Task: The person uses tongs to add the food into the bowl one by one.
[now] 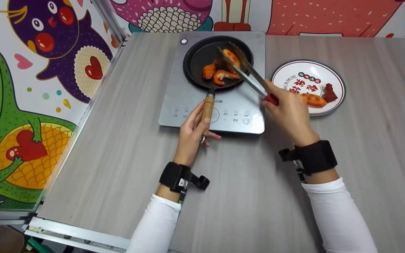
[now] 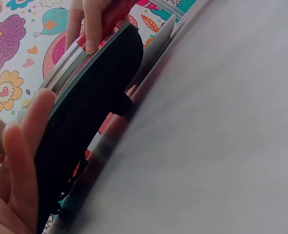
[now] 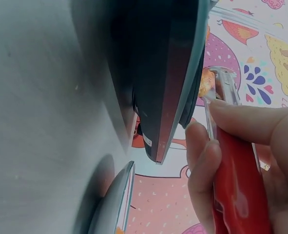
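Observation:
In the head view my left hand (image 1: 191, 130) holds the wooden handle (image 1: 207, 108) of a small black frying pan (image 1: 197, 52). The pan sits on a silver induction cooktop (image 1: 174, 102). Metal tongs (image 1: 255, 82) with red grips are held in my right hand (image 1: 290, 112). Their arms reach into the pan on either side of a long spotted orange food piece (image 1: 231, 58); whether they pinch it I cannot tell. A shrimp (image 1: 220, 78) and a rounder orange piece (image 1: 209, 71) lie beside it. The right wrist view shows the red tong grip (image 3: 239, 180) between thumb and fingers.
To the right of the cooktop stands a white plate (image 1: 283, 75) with red lettering, bearing a long orange piece (image 1: 314, 100) and a dark red piece (image 1: 329, 93). A cartoon-printed wall (image 1: 329, 17) borders the back and left of the grey wood-grain table (image 1: 118, 140).

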Available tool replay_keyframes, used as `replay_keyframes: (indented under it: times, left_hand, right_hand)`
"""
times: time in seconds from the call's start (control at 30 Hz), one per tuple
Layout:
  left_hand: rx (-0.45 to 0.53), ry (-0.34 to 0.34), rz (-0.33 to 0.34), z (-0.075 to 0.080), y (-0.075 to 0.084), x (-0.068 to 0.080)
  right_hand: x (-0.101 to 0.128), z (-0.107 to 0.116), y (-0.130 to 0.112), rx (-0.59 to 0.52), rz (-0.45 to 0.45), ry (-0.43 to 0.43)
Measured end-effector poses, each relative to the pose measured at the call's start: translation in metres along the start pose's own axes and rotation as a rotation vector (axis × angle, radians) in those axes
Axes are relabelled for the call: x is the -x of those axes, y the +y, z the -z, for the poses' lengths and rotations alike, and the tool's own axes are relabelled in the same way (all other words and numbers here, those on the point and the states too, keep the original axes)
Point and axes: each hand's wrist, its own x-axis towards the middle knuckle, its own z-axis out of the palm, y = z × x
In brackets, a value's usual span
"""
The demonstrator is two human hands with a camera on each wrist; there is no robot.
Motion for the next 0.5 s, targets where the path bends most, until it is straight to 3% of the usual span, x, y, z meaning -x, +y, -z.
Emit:
replay_keyframes:
  times: [0.5]
  left_hand:
    - [-0.006,-0.002,-0.002,0.0,-0.0009,-0.0005]
  right_hand:
    - [0.0002,0.0,0.0021,0.025,0.031,-0.02]
